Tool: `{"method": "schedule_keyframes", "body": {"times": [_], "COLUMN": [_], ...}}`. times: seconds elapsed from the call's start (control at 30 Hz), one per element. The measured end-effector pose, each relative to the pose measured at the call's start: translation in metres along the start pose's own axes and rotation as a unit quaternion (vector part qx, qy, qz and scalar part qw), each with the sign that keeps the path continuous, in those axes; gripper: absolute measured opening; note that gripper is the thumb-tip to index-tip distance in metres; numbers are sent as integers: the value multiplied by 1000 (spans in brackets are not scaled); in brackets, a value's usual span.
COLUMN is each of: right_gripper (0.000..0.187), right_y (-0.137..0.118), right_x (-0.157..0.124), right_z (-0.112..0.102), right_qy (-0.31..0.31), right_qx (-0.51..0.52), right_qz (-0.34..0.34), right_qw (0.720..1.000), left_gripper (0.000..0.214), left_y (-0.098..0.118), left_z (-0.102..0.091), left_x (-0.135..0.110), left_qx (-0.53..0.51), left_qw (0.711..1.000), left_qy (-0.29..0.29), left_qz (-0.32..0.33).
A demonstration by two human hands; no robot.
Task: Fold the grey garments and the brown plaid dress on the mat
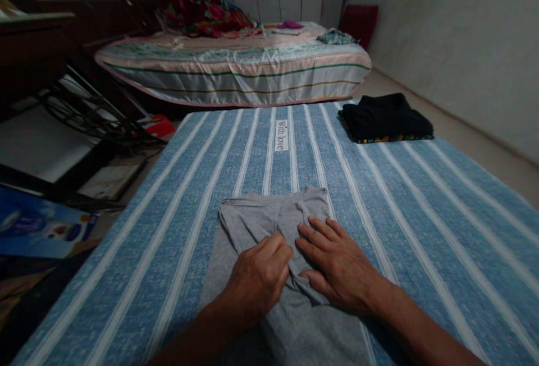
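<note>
A grey garment [261, 220] lies partly folded on a blue and white striped sheet [379, 197] in front of me. My left hand [259, 276] rests on the middle of the garment with its fingers curled, pinching a fold of the grey cloth. My right hand [334, 265] lies flat beside it, fingers stretched out and pressing the cloth down. The two hands almost touch. The near end of the garment runs out of view under my forearms.
A folded black garment [385, 119] sits at the far right corner of the sheet. Beyond it stands a mattress [236, 71] with a striped cover and a heap of colourful clothes [202, 15]. Dark furniture and wire racks [84, 113] line the left; bare floor [471, 141] runs along the right wall.
</note>
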State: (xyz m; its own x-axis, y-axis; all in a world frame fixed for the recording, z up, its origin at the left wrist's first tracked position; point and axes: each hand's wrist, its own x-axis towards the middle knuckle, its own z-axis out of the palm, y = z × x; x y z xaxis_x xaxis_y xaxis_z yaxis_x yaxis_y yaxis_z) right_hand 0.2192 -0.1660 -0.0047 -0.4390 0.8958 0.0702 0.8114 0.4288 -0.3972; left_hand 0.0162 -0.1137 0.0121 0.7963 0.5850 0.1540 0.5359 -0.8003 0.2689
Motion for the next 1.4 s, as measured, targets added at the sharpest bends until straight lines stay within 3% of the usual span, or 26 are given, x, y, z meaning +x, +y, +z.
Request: {"method": "schedule_keyframes", "body": {"times": [0.3,0.63,1.03,1.4], "right_gripper": [54,45,53,45], "right_y": [-3,-8,2,6], "right_x": [5,14,14,13], "right_z": [-1,0,12,12], "right_qy": [2,31,70,79], "right_qx": [-28,-48,-69,-42], "right_qz": [4,17,15,8], "right_qw": [1000,998,995,996], "left_gripper": [17,16,16,15], "left_y": [0,-1,2,2], "left_z": [1,2,-2,-4], "left_x": [0,1,4,7], "left_qx": [16,21,5,1], "left_qw": [1000,1000,998,997], "left_qy": [-2,-9,-43,-59], "left_qz": [1,-21,-43,-54]}}
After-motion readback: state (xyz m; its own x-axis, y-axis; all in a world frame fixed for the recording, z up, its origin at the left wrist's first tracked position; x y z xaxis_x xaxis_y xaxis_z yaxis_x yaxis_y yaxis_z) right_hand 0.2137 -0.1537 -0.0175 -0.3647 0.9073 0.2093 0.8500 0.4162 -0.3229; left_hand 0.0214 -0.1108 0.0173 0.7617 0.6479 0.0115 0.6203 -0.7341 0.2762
